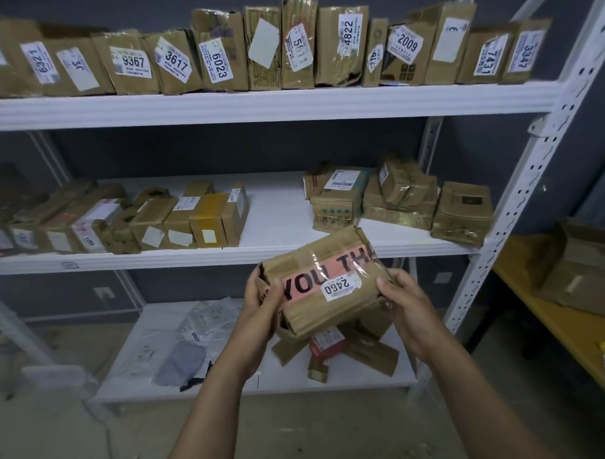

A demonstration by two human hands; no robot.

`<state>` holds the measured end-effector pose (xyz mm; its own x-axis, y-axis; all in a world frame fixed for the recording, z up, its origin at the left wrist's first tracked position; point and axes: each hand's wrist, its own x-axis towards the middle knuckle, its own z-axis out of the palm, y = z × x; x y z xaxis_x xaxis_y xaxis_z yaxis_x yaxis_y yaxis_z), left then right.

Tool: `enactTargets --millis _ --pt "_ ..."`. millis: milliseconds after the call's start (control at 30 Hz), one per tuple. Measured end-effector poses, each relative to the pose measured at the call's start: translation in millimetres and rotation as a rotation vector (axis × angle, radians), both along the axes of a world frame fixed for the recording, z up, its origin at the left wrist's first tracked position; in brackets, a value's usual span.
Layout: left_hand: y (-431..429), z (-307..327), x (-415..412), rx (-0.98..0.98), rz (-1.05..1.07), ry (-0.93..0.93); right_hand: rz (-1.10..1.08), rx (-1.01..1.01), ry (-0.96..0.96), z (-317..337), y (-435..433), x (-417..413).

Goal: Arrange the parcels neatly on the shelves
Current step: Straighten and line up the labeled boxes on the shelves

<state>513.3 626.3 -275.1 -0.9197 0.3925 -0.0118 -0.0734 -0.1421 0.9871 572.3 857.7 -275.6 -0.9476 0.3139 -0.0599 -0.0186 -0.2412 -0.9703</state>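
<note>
Hands clamp one crumpled brown cardboard parcel with pink tape (pixel 325 283): left hand (pixel 262 299), right hand (pixel 401 298), before middle white shelf's front edge (pixel 192 258).

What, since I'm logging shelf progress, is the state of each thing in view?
parcel 2460: held off the shelves, crumpled, label upside down
left hand: grips the parcel's left end
right hand: grips its right end
top-shelf parcels: upright in a row, labels outward
middle-shelf left parcels: lined up in a row
middle-shelf right parcels: loosely stacked, askew
bottom-shelf parcels: jumbled heap
</note>
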Motion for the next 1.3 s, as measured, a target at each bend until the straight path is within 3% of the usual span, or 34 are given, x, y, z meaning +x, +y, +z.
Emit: enactTargets --millis 300,467,567,667,833,1033,1300 --pt "-4 5 6 -0.027 0.224 0.099 0.113 -0.060 0.062 40 -14 -18" --pt "-3 17 -6 -0.291 0.238 0.129 0.020 0.180 0.153 53 -21 -43" --pt "4 18 -17 -0.289 0.228 0.155 0.122 0.279 0.208 57 -34 -65" --pt "12 16 -32 -0.197 0.285 0.173 0.149 0.576 0.215 61 -52 -92" --pt "5 18 -88 -0.250 0.380 0.297 0.149 0.564 0.274 69 -58 -143" --pt "-12 16 -178 -0.386 0.225 0.379 0.061 0.554 0.228 54 -72 -209" --pt "-30 27 -253 -0.289 0.041 0.437 -0.254 0.534 0.267 57 -97 -248"
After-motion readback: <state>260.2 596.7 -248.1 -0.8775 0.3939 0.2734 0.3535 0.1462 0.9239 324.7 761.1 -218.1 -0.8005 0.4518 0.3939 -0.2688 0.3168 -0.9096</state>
